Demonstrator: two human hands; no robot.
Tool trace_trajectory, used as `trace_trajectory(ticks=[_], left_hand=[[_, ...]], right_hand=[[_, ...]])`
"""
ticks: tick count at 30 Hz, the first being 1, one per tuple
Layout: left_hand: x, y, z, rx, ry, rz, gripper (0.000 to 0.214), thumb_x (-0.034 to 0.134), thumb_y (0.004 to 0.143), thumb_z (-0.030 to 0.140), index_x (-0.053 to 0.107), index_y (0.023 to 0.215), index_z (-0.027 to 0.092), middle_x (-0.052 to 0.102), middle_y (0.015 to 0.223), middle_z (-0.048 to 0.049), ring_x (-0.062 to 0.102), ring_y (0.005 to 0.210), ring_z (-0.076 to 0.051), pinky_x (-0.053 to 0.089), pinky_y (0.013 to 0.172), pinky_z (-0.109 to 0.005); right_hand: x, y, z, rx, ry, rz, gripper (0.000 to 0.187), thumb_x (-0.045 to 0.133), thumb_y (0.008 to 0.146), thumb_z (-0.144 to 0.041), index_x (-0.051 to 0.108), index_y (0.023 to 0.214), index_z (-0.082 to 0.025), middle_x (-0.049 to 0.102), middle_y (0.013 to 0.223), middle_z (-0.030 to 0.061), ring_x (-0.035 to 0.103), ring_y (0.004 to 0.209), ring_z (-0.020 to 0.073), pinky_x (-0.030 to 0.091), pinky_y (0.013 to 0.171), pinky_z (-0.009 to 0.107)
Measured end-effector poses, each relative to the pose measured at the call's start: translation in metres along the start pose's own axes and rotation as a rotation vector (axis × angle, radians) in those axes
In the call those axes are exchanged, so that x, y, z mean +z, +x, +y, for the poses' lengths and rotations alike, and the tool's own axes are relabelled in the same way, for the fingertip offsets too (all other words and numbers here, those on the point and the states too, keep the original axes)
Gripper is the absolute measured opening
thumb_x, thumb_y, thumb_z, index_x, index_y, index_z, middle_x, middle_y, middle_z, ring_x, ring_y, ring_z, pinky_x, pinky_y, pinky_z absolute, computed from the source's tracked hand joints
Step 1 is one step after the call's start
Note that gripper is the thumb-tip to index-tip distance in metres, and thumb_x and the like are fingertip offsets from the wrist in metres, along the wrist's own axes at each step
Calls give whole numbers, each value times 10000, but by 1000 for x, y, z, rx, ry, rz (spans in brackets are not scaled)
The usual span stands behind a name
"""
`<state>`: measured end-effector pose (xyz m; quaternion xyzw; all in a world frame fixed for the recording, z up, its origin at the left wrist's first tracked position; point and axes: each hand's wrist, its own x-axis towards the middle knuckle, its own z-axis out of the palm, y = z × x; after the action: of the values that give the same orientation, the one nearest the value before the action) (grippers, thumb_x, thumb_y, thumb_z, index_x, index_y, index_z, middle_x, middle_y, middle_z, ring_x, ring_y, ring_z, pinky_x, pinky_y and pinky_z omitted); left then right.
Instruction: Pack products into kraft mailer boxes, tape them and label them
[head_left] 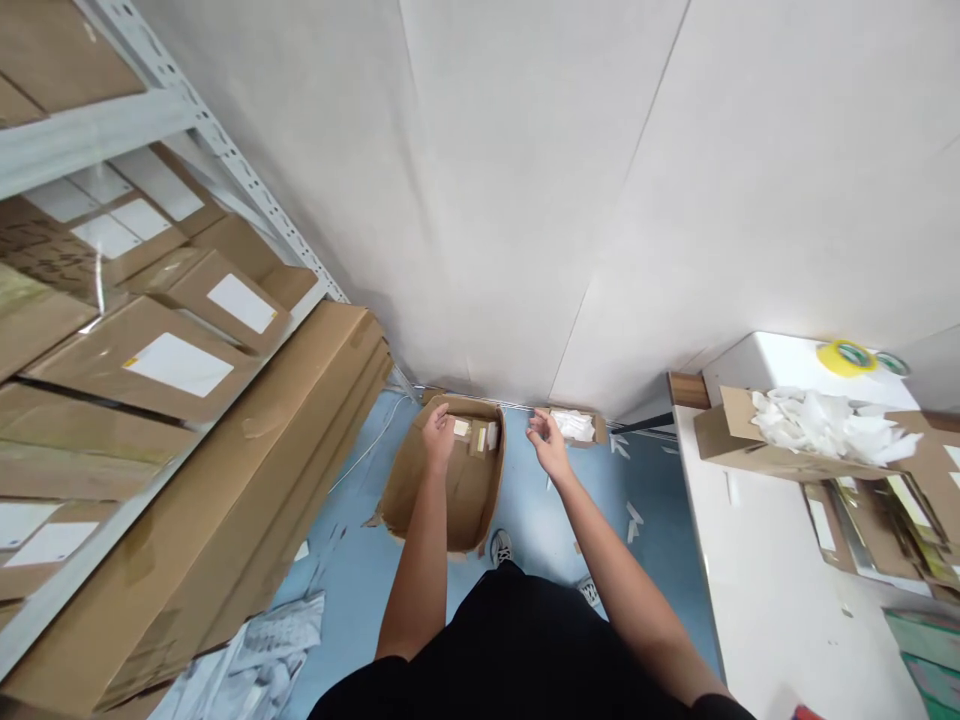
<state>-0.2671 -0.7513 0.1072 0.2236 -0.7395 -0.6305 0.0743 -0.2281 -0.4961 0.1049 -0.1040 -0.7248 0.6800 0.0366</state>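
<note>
A large open cardboard box (pixel 420 490) stands on the blue floor in front of me, with several small flat packets lying at its far end. My left hand (pixel 439 432) hangs over that far end, fingers curled down, close to the packets; whether it holds one is hidden. My right hand (pixel 547 442) hovers just right of the box with its fingers spread and nothing in it. A smaller open box (pixel 577 425) with white contents sits by the wall, right behind my right hand.
Metal shelving (pixel 90 130) on the left holds labelled cartons, and long flat cartons (pixel 247 480) lean against it. A white table (pixel 780 590) on the right carries a box of white paper scraps (pixel 817 430) and a yellow tape roll (pixel 844 357). Paper bits litter the floor.
</note>
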Motion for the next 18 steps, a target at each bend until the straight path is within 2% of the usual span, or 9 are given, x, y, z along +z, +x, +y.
trace_trajectory(ticks=[5,9,13,18], left_hand=[[52,-27,48,162,8,-78,379,609,912,259,688,1279,213,707,1314,-105,646,1259,-235,494,1117,-411],[115,-67,89,263,28,-235,382,637,917,337,699,1274,219,695,1335,-115,617,1302,-265,514,1091,-430],[196,-117,115,343,23,-438,413,664,903,393,700,1269,204,685,1355,-131,622,1294,-281,536,1062,-452],[310,-187,131,426,62,-650,389,674,902,407,716,1239,218,712,1311,-116,640,1266,-270,490,1115,-472]], right_hand=[[-46,4,-9,2,51,34,575,698,799,-419,610,1334,-231,714,1216,120,681,1080,265,548,925,429],[-104,2,-20,-2,89,120,585,701,788,-417,611,1336,-234,711,1233,122,681,1086,269,556,902,417],[-182,-8,-30,-36,135,240,586,695,800,-421,608,1350,-238,705,1260,125,671,1120,273,560,894,401],[-300,-28,-36,-79,166,437,588,703,798,-432,613,1349,-247,694,1284,121,661,1125,263,554,906,398]])
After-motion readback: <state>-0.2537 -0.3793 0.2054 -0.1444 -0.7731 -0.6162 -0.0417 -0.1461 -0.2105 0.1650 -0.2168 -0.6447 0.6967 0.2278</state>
